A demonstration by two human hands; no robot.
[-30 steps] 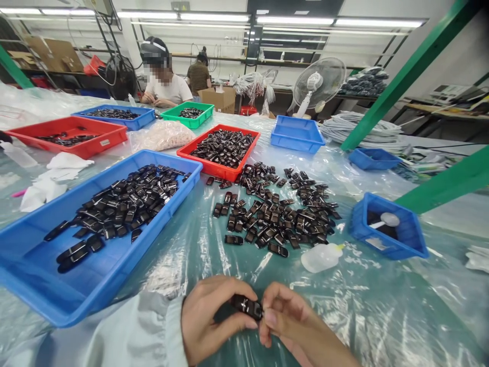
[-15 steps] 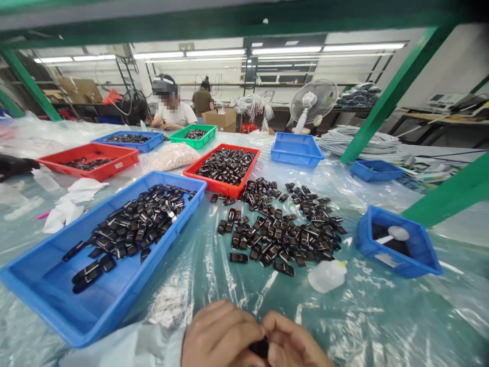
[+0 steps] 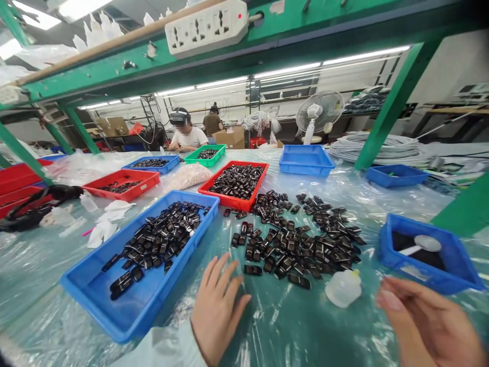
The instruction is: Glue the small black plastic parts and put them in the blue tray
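Picking black casings [image 3: 305, 248] seems the step: left hand [image 3: 216, 312], lower centre, fingers splayed; right hand [image 3: 430, 318], lower right, curled, grip unclear; lifting needs fingertips.

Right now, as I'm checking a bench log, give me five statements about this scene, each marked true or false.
1. The left hand has its fingers spread. True.
2. The white scoop lies in the green tray. False: the white scoop is in the small blue bin.
3. Black pieces lie in the large blue tray. True.
4. The right hand is over the large blue tray. False: it is near the small blue bin.
5. In this view, the translucent bottle appears between the hands. True.
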